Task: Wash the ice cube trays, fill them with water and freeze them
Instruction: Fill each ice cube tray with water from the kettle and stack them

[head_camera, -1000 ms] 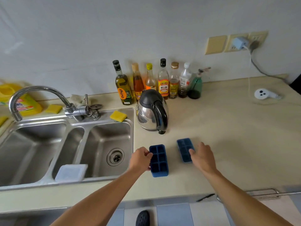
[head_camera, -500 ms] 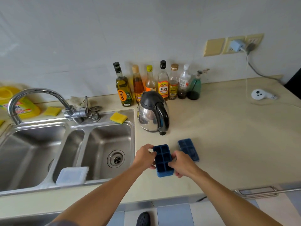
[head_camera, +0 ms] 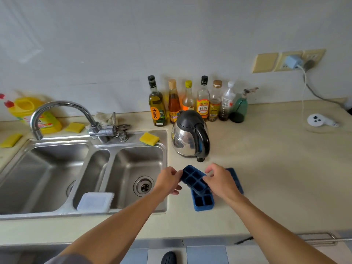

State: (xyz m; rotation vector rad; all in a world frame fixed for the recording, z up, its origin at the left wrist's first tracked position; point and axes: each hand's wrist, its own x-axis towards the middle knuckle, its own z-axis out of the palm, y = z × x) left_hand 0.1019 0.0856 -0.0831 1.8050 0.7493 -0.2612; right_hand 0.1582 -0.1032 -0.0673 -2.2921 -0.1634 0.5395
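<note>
Hands: left hand (head_camera: 168, 181) and right hand (head_camera: 221, 182) both pinch a dark blue ice cube tray (head_camera: 193, 179), tilted, lifted above a second blue tray (head_camera: 202, 201) on the countertop (head_camera: 276, 178). Third blue piece (head_camera: 236, 180) lies flat behind the right hand. Kettle (head_camera: 189, 135) near; sink (head_camera: 165, 168) just left.

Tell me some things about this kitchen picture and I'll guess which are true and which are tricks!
1. Both hands hold one blue ice cube tray. True: the left hand and right hand lift it.
2. Water runs from the faucet. False: no water shows.
3. The kettle sits in the sink. False: it stands on the counter.
4. A yellow sponge lies on the sink's back rim. True.
5. Another blue tray lies on the counter. True.
</note>
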